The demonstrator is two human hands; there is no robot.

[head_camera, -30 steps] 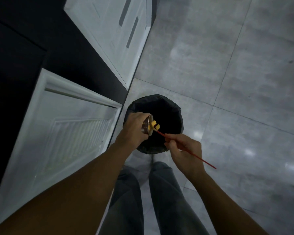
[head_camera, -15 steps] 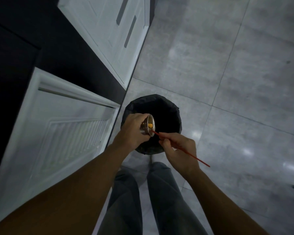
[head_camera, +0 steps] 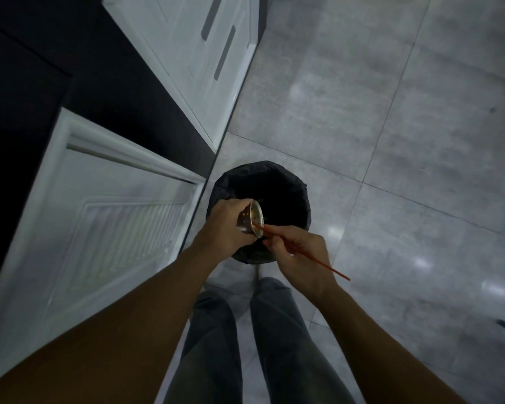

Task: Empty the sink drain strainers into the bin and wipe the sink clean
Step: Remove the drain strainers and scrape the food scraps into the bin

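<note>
Over the bin [head_camera: 295, 185]: left hand [head_camera: 226, 225] wrapped round strainer [head_camera: 252, 218], mouth tipped toward 3 o'clock. Right hand [head_camera: 301, 255] pinches red stick [head_camera: 318, 260], tip inside, axis 10-to-4.

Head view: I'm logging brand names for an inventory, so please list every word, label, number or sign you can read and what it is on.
None: no readable text appears anywhere in this view.
Perforated metal sink strainer in the left hand: only holes, no marking.
Thin red stick in the right hand: plain.
Black-lined round bin: no label.
White panelled cabinet doors: no lettering.
Grey floor tiles: bare.
</note>
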